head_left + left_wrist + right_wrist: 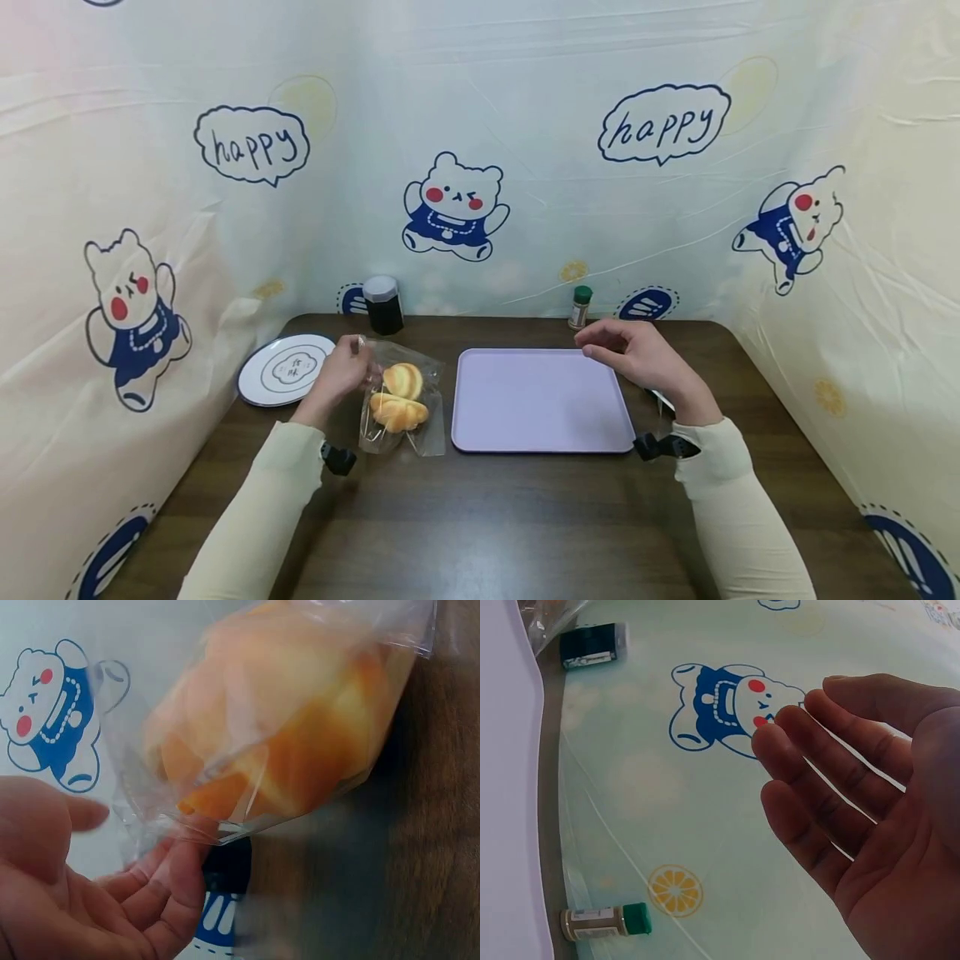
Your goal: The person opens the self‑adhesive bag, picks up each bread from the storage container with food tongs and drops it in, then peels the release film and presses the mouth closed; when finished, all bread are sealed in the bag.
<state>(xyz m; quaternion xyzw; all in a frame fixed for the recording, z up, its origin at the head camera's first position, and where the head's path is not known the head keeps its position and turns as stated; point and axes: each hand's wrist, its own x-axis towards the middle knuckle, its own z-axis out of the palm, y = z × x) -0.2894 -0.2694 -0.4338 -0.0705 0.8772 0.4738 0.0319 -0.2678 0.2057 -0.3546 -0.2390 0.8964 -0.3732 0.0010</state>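
My left hand (347, 368) grips the upper left edge of a clear plastic bag (429, 437). Inside the bag are two golden bread rolls (401, 414). The left wrist view shows the fingers (176, 881) curled against the bag's edge, with the thumb tip close beside it and the bread (262, 735) large behind the film. My right hand (633, 354) hovers above the right end of a lilac tray (540, 400). Its fingers are loosely bent with nothing between them, as the right wrist view also shows.
A white plate (258, 375) with a dark rim lies left of the bag. A dark jar with a grey lid (382, 304) and a small green-capped shaker (580, 307) stand at the table's back edge. A printed curtain (547, 208) encloses the wooden table (487, 525).
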